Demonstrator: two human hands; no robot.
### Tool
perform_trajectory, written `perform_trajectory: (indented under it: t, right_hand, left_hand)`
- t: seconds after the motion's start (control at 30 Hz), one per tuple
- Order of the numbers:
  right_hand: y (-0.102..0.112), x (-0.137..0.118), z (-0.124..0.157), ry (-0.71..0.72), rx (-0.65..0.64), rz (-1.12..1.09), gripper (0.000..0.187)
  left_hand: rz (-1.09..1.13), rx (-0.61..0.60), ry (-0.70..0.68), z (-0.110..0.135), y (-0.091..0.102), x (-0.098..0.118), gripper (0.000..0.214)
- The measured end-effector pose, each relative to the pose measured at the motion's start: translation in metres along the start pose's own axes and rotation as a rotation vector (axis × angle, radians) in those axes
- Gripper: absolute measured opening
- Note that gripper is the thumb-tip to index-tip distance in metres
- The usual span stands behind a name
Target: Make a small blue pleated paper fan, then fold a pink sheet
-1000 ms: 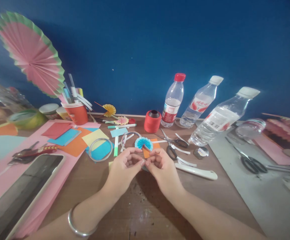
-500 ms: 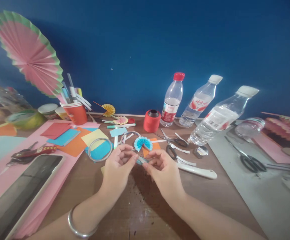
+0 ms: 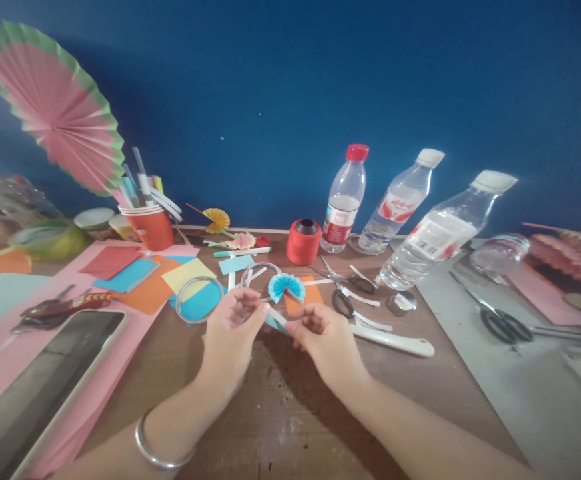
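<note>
My left hand (image 3: 233, 333) and my right hand (image 3: 329, 340) meet above the brown table, thumbs and fingertips pinched. Between them stretches a small blue paper strip (image 3: 274, 324) with a narrow whitish band (image 3: 276, 315) along its upper side; what that band is made of I cannot tell. My fingers hide both ends. Just beyond lies a small pleated blue paper fan (image 3: 287, 288), next to an orange paper piece (image 3: 313, 291). Black-handled scissors (image 3: 343, 302) and white paper strips (image 3: 361, 297) rest right of the fan.
A white-handled tool (image 3: 395, 340) and a red thread spool (image 3: 304, 242) are close by. Three bottles (image 3: 343, 213) stand against the blue wall. At left are tape rolls (image 3: 200, 300), coloured paper (image 3: 140, 283), a phone (image 3: 55, 393) and a red cup (image 3: 147, 227) of pens.
My left hand has shifted slightly left, and the fingertips of both hands are a little farther apart. More of the whitish band on the blue paper shows now.
</note>
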State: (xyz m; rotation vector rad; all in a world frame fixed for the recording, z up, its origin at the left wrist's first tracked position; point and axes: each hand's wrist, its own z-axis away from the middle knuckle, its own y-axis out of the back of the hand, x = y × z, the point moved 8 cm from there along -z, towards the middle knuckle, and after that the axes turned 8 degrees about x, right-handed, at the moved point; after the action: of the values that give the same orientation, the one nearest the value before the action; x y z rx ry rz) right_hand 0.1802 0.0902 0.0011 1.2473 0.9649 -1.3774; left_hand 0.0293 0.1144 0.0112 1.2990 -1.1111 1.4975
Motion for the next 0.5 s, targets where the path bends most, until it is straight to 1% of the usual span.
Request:
perform_trajectory:
  t: [0.07,0.13,0.27,0.4,0.5]
  right_hand:
    - [-0.001,-0.001,-0.001,-0.009,-0.014,0.006,0.011]
    - [-0.001,-0.003,-0.001,0.019,-0.022,0.050,0.009]
    - [0.000,-0.004,-0.001,0.048,-0.003,0.087,0.009]
    - [0.000,0.001,-0.003,0.006,0.002,0.054,0.010]
    - [0.000,0.002,-0.004,0.008,0.004,0.073,0.010]
  left_hand:
    - [-0.040,0.017,-0.027,0.000,0.001,0.004,0.022]
    - [-0.125,0.040,-0.084,0.001,0.003,0.010,0.019]
    - [-0.250,0.064,-0.192,0.002,0.005,0.021,0.013]
    - [-0.262,0.069,-0.209,0.003,0.006,0.022,0.011]
    - [-0.251,0.059,-0.204,0.004,0.006,0.021,0.012]
